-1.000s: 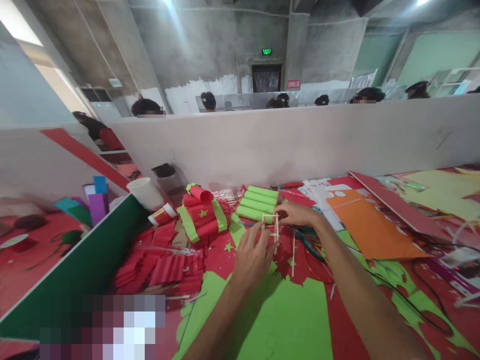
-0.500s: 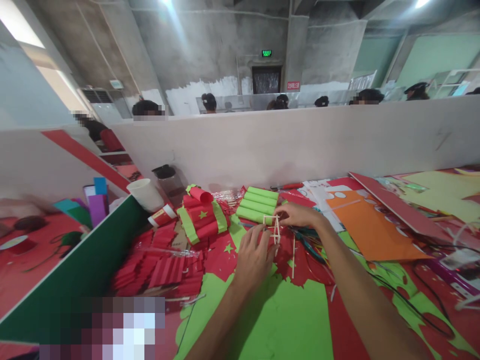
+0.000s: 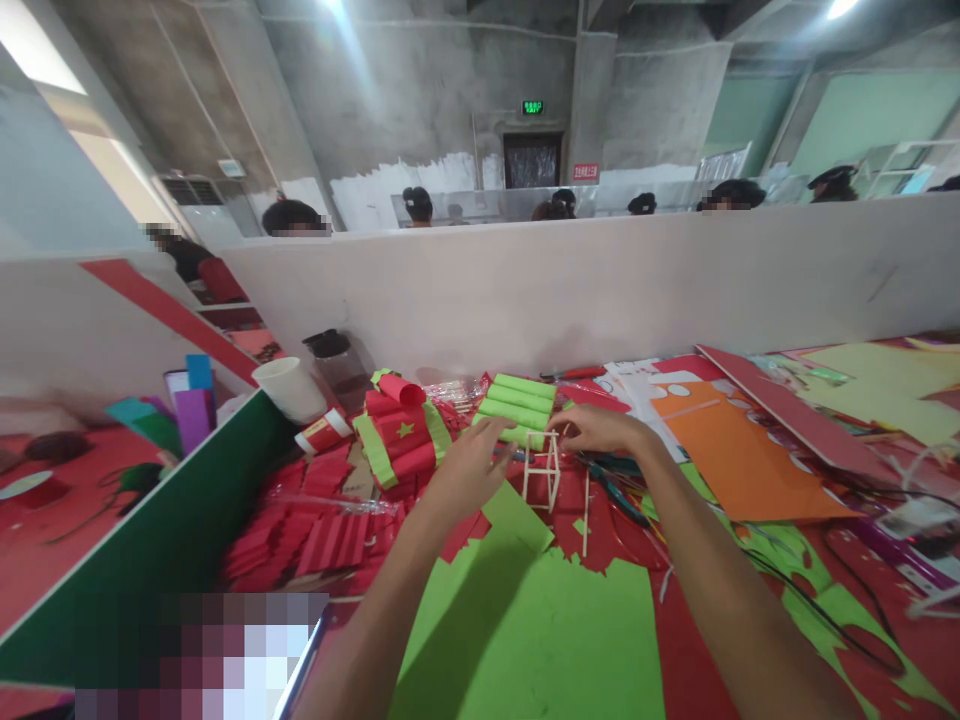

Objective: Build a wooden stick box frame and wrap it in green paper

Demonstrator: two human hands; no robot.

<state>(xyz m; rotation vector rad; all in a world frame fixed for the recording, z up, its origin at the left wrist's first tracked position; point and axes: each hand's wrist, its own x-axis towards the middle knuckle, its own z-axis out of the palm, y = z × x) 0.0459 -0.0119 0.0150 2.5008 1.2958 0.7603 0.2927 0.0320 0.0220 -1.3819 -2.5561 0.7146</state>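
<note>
A small open frame of pale thin sticks (image 3: pixel 541 470) stands upright on the cluttered table between my hands. The fingers of my right hand (image 3: pixel 600 428) are closed at its top right corner. My left hand (image 3: pixel 472 462) is apart from the frame, its fingers stretched over the near left edge of a bundle of light green paper rolls (image 3: pixel 512 400); whether they touch it I cannot tell. A loose stick (image 3: pixel 586 515) lies to the right of the frame. In front lies a large green sheet (image 3: pixel 536 630), with a smaller green piece (image 3: pixel 517 520) at its far edge.
On the left are a red roll model with a yellow star (image 3: pixel 405 430), folded red strips (image 3: pixel 337 540), a white cup (image 3: pixel 291 390) and a green board (image 3: pixel 172 540). Teal-handled pliers (image 3: pixel 619 490) and an orange sheet (image 3: pixel 739 450) lie right. A white partition (image 3: pixel 525 290) stands behind.
My left hand has moved off the stick frame, away to the left and up toward the green rolls. The right hand stays at the frame's top corner.
</note>
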